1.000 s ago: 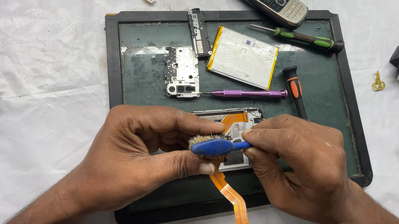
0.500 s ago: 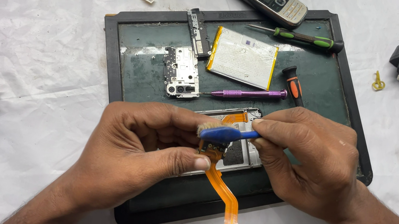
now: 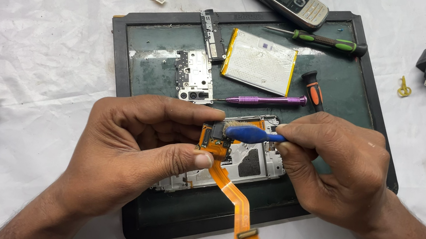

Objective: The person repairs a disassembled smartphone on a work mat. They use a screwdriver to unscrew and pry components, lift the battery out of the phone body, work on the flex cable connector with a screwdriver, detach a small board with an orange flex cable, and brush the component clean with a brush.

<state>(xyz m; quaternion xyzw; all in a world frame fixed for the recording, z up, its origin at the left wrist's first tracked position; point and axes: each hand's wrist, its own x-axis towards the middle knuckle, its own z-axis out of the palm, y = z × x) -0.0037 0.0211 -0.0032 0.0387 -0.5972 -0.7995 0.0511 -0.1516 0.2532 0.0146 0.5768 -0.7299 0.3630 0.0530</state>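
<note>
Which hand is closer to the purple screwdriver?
The right hand. It sits just below the purple screwdriver, its knuckles almost under the handle, holding a blue brush. The left hand is further down and to the left, pinching the orange ribbon cable part.

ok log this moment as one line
left hand: pinches orange flex cable part | right hand: holds blue brush on it | below: metal phone frame on dark work tray
</note>
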